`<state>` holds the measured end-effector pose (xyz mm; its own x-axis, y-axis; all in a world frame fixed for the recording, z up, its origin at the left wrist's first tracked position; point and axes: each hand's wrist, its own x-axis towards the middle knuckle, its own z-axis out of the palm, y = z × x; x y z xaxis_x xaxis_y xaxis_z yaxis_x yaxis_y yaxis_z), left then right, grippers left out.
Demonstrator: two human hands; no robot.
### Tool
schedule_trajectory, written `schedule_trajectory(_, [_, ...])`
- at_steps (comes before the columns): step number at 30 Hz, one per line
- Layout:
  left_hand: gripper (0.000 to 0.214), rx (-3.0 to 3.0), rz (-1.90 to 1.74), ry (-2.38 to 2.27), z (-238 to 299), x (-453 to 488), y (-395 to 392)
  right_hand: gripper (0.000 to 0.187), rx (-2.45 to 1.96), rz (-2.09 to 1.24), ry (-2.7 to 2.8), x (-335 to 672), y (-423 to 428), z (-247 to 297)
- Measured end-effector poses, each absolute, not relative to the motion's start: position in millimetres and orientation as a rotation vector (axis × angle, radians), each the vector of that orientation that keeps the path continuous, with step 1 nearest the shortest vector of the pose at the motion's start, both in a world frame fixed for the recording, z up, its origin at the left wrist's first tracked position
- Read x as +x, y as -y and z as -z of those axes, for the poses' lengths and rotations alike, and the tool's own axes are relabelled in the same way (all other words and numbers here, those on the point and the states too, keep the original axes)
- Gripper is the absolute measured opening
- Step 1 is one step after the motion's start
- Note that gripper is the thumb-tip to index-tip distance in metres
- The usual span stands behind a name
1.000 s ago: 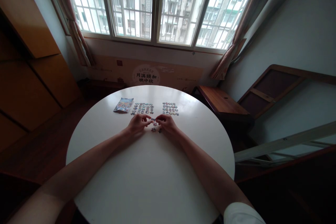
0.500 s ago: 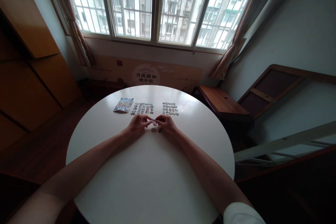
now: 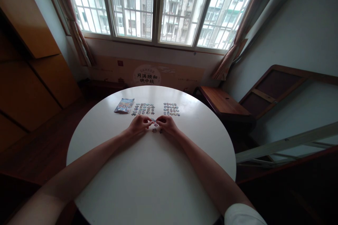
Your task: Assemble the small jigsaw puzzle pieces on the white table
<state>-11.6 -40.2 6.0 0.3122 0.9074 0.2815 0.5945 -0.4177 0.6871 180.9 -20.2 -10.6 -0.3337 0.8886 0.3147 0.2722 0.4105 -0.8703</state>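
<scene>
Between my two hands are small jigsaw puzzle pieces (image 3: 153,120), partly covered by my fingertips. My left hand (image 3: 139,123) is closed in a pinch at the left side of them. From the right, my right hand (image 3: 167,123) pinches at the same spot, its fingertips almost meeting the left ones. Just below the fingers lies a pinkish puzzle piece (image 3: 155,124). Nearer to me, one loose puzzle piece (image 3: 154,130) and a darker puzzle piece (image 3: 161,131) rest on the white round table (image 3: 148,175).
Beyond my hands, several puzzle pieces lie in a left group (image 3: 144,108) and a right group (image 3: 171,109). A colourful picture leaflet (image 3: 124,105) is left of them. A wooden bench (image 3: 223,100) stands past the table's right edge, below the window (image 3: 155,7).
Both hands stay at nearly the same place, with only slight finger movement. A little more of the piece between the fingertips shows now.
</scene>
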Motion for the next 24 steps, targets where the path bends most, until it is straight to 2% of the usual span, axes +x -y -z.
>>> schedule_trajectory(24, [0.036,2.167,-0.856,-1.365,-7.5,-11.4,42.6,0.014,-0.989,-0.865,1.88,180.6,22.1,10.7])
